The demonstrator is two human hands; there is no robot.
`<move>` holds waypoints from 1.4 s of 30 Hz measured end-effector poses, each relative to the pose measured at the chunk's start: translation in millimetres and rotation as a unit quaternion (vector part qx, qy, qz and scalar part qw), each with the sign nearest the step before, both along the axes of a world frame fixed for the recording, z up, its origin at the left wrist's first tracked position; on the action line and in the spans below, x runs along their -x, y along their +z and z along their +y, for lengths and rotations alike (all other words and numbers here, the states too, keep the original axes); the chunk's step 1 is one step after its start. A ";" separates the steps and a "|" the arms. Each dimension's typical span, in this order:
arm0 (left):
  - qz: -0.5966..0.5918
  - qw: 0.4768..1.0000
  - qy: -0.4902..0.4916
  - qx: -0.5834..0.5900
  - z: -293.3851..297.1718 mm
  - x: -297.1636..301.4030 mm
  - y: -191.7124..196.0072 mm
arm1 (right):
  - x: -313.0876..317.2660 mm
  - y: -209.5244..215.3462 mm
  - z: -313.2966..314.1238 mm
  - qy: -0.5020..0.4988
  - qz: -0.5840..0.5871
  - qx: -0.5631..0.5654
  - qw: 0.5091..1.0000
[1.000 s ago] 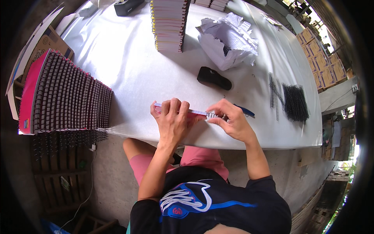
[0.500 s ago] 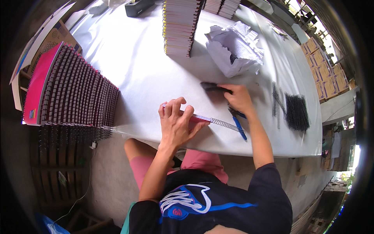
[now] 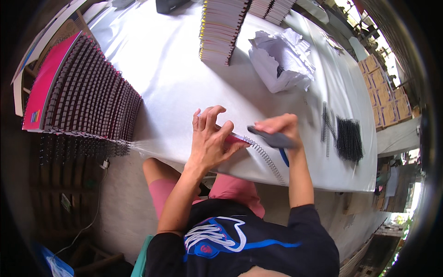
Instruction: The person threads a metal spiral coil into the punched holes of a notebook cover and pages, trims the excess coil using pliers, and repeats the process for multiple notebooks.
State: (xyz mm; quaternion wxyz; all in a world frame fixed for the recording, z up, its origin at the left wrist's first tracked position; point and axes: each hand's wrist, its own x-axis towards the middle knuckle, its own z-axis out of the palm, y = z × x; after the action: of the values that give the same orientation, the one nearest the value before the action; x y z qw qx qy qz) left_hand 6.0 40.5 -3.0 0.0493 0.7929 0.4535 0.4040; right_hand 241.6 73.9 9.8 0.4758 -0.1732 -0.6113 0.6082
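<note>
Booklet [image 3: 237, 140], pink, near front edge of table [image 3: 175, 92]; left hand [image 3: 208, 138] grips it, presumably for steadiness, wire coil [image 3: 266, 157] trailing from its right end. Right hand [image 3: 282, 125] grasps dark blurred object [image 3: 273, 138].

A black T-shirt [image 3: 260, 235] tops pink shorts [image 3: 234, 191].

Grey floor [image 3: 123, 198] under a white-covered table [image 3: 168, 108]; bright daylight [image 3: 351, 10] at upper right.
</note>
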 end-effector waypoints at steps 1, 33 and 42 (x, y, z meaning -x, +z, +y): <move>-0.003 1.000 -0.001 0.006 -0.6 0.8 -2.3 | 13.9 10.6 -9.8 0.054 0.116 0.000 0.992; -0.292 0.946 -0.072 0.123 27.4 13.5 -37.4 | 65.6 33.7 11.4 -0.030 -0.196 -0.096 0.975; -0.325 0.924 -0.093 0.180 22.0 12.9 -30.1 | 65.3 25.7 22.7 -0.082 -0.310 -0.092 0.943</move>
State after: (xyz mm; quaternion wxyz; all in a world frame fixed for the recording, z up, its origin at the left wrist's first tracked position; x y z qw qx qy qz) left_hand -6.8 62.5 -33.0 0.3733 0.6348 0.4016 0.5445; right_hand 176.2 96.6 35.4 0.3247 -0.3582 -0.7654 0.4247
